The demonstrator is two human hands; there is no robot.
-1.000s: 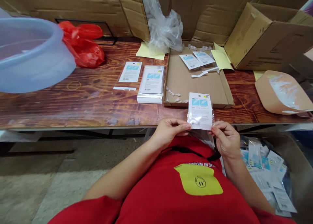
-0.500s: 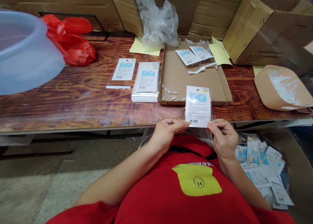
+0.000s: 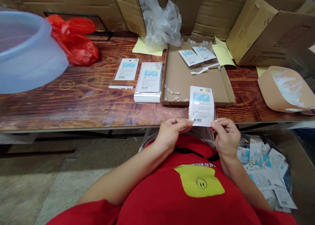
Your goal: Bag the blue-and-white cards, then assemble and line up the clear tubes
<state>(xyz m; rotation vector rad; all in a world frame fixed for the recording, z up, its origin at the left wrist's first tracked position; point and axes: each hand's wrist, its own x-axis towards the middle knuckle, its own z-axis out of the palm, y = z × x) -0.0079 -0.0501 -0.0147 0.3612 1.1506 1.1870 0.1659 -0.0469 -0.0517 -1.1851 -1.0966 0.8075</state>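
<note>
Both my hands pinch the bottom edge of a small clear packet with a white and blue card, held upright just in front of the table's near edge. My left hand grips its lower left corner and my right hand its lower right corner. Behind the packet lies a shallow cardboard tray holding two similar packets, a white strip and some small clear pieces.
A stack of packets and a single packet lie left of the tray. A blue plastic tub, a red bag, a clear plastic bag and cardboard boxes crowd the wooden table. A bin of packets sits at my lower right.
The packet stayed pinched in both hands and shifted only slightly; the view itself moved a little. My fingers have moved along its bottom edge.
</note>
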